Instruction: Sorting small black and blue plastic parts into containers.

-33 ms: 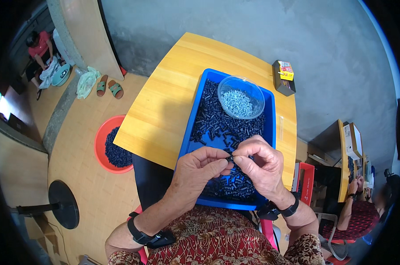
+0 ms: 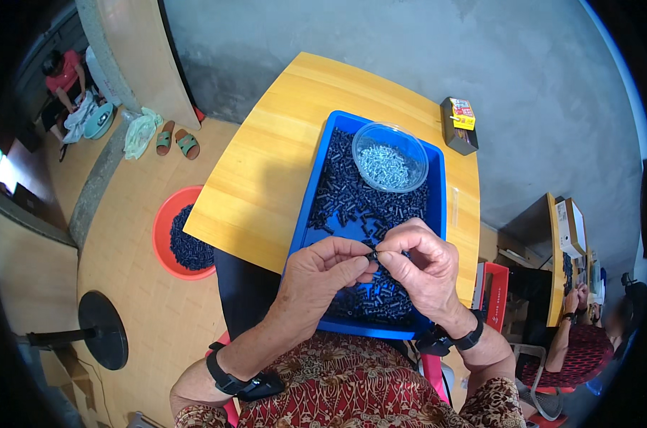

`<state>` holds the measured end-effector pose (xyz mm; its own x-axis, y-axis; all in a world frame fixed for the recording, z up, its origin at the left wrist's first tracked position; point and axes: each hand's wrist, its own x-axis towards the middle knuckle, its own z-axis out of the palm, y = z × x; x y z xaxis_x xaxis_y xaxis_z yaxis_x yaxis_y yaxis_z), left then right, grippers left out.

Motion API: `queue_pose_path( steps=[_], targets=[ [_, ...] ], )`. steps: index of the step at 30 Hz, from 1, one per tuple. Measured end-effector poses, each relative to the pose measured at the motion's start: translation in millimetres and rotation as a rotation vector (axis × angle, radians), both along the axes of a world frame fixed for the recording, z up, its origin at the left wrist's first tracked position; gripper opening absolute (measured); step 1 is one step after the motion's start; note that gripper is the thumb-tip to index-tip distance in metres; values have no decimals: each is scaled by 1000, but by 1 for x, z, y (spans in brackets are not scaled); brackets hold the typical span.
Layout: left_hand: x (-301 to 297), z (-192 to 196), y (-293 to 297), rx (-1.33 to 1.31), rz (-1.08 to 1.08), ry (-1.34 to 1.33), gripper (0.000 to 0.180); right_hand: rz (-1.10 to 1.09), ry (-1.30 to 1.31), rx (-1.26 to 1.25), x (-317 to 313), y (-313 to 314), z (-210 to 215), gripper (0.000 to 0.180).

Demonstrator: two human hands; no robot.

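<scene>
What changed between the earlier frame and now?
Nothing visibly changed: nothing moved, was picked up or let go. The left hand and right hand stay fingertip to fingertip at a small dark piece, over the blue tray. The clear tub of silvery parts stays at the tray's far end.

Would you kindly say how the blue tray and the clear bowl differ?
The blue tray is rectangular; the clear bowl is round. The tray is larger than the bowl. The tray holds dark pieces; the bowl holds silvery pieces. Both contain many small parts.
</scene>
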<state>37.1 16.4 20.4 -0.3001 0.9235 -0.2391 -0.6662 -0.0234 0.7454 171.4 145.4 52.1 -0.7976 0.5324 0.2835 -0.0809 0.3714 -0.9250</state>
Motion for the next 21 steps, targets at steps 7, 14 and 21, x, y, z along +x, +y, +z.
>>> queue_pose_path(
  steps=[7, 14, 21],
  targets=[
    [2, -3, 2, -2, -5, -9, 19, -16, -9, -34, 0, 1, -3, 6],
    [1, -1, 3, 18, -4, -15, 20, -94, -16, 377, 1, -2, 0, 16],
    [0, -6, 1, -33, -30, -49, 19, -39, 50, 613, -4, 4, 1, 22]
  ],
)
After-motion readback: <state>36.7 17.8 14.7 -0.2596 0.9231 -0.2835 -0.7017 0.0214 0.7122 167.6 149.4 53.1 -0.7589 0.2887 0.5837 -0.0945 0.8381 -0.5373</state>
